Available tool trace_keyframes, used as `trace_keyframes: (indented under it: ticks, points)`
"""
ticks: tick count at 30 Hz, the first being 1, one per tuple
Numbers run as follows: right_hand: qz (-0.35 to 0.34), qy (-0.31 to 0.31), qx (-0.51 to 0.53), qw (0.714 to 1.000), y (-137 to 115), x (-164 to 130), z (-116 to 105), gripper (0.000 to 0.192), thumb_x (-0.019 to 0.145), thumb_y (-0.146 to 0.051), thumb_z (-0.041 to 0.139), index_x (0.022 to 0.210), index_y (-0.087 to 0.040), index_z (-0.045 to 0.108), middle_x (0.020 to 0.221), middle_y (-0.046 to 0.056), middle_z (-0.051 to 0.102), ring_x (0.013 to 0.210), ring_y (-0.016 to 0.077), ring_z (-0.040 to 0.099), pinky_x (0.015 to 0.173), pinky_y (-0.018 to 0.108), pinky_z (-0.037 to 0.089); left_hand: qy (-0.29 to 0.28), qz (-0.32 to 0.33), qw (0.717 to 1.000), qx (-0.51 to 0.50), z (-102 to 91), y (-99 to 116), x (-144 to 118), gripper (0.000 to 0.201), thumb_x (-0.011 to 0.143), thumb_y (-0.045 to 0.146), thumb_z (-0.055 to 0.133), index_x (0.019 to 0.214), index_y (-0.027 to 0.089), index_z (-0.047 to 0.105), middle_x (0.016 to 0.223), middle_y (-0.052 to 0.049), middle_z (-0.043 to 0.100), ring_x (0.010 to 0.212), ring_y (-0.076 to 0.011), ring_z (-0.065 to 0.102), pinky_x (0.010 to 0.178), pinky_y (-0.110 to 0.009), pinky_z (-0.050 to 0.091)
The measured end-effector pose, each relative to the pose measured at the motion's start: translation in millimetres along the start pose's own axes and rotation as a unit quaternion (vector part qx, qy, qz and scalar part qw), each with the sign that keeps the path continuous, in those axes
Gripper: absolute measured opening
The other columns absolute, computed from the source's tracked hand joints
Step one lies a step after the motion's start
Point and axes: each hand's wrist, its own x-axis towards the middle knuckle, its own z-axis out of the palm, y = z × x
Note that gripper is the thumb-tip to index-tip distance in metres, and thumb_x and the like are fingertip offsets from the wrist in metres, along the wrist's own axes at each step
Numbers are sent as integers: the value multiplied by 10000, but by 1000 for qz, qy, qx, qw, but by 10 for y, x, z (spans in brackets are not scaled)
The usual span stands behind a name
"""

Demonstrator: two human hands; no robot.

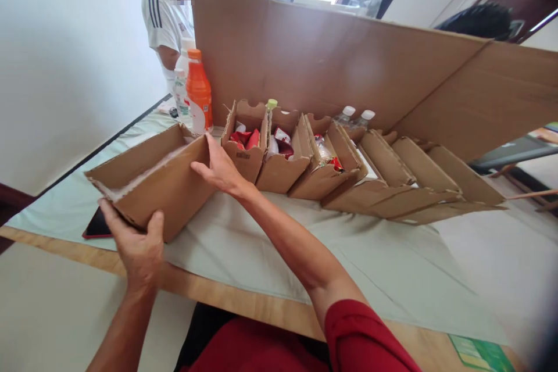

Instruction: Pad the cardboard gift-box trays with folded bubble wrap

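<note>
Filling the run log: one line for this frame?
left hand: grips cardboard box near corner | right hand: on box far end | phone: under box

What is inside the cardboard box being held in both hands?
The cardboard box held by the left hand and right hand shows only bare inner walls; its near wall hides the bottom, so the contents cannot be seen.

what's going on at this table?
A person holds an open cardboard box with both hands: left hand at its near corner, right hand on its right end. Beside it, a row of cardboard boxes holds red packets. An orange bottle stands behind. Another person stands at the far end.
</note>
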Motion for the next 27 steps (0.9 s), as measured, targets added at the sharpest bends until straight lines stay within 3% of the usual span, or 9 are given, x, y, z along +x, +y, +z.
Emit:
trace_keyframes:
  ticks: [2, 5, 8, 11, 15, 22, 27]
  points:
    - [-6, 36, -49, 998, -55, -36, 86, 810, 944, -248, 593, 1605, 29, 215, 1704, 264, 234, 1614, 292, 216, 1330, 467, 192, 22, -2, 1000, -6, 128, -55, -1, 1039, 846, 306, 718, 1665, 223, 85, 1759, -133, 149, 1609, -289, 236, 1324, -459, 219]
    - [-74, 83, -81, 990, -77, -338, 175, 684, 981, -225, 514, 1612, -94, 283, 1737, 179, 197, 1632, 234, 157, 1326, 454, 212, 35, -2, 999, -16, 301, -108, -11, 1016, 857, 301, 710, 1666, 249, 98, 1767, -116, 118, 1629, -284, 160, 1337, -470, 156]
    - [-103, 54, -77, 990, 96, -725, 270, 559, 984, -227, 520, 1534, -161, 449, 1675, 156, 370, 1563, 227, 346, 1264, 450, 341, 42, 2, 999, -11, 454, -138, 16, 1006, 871, 297, 689, 1667, 244, 75, 1764, -138, 107, 1633, -285, 144, 1333, -492, 153]
    - [-32, 14, -71, 997, 443, -1053, 392, 425, 954, -193, 565, 1376, -172, 615, 1546, 176, 544, 1416, 268, 539, 1167, 499, 442, 63, 5, 998, -8, 631, -163, 86, 999, 862, 284, 680, 1662, 222, 83, 1756, -162, 124, 1626, -276, 182, 1330, -488, 177]
    - [34, 6, -61, 998, 843, -1353, 538, 329, 933, -152, 583, 1242, -167, 697, 1454, 176, 628, 1323, 270, 617, 1125, 476, 475, 67, 10, 998, -15, 946, -190, 196, 994, 858, 278, 656, 1654, 150, 75, 1751, -202, 95, 1635, -273, 135, 1338, -478, 102]
    - [53, 29, -37, 998, 954, -1488, 610, 322, 906, -115, 589, 1197, -176, 714, 1391, 153, 672, 1278, 263, 636, 1112, 460, 482, -1, 11, 1000, -11, 1546, -136, 282, 967, 858, 366, 642, 1631, 93, 129, 1747, -237, 21, 1645, -293, 24, 1334, -469, 38]
    - [53, 8, -47, 997, 955, -1457, 587, 311, 903, -108, 609, 1191, -170, 710, 1383, 149, 674, 1271, 262, 635, 1105, 445, 484, -30, 7, 1000, -2, 1714, -185, 313, 935, 835, 364, 640, 1619, 124, 191, 1753, -213, 43, 1644, -289, 40, 1335, -478, 58]
